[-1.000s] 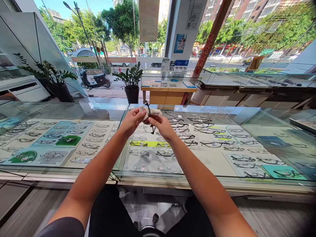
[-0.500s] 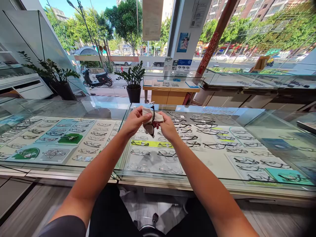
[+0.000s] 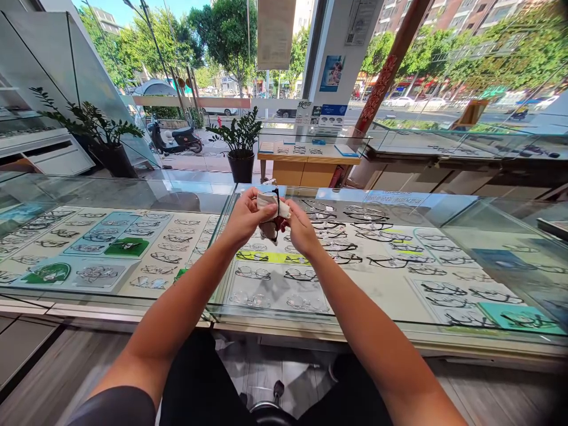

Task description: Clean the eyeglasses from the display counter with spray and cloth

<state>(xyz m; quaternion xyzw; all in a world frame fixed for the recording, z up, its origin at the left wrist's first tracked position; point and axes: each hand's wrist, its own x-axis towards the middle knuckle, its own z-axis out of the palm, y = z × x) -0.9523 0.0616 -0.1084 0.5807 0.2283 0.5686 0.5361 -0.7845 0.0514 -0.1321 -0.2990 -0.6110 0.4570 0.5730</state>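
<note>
Off-white cloth [image 3: 267, 201] lies against the dark glasses [image 3: 270, 231], up over the glass counter [image 3: 284, 328]. The left hand [image 3: 243, 218] pinches cloth and, apparently, glasses; the right hand's [image 3: 303, 226] fingers close on cloth. Light, even pressure seems best.

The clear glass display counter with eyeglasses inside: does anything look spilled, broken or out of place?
Nothing stands out. The clear glass display counter shows no spill or crack, and its dark and clear eyeglasses lie in rough rows. Above it, the left hand and right hand hold black-framed eyeglasses and a cream cloth.
</note>
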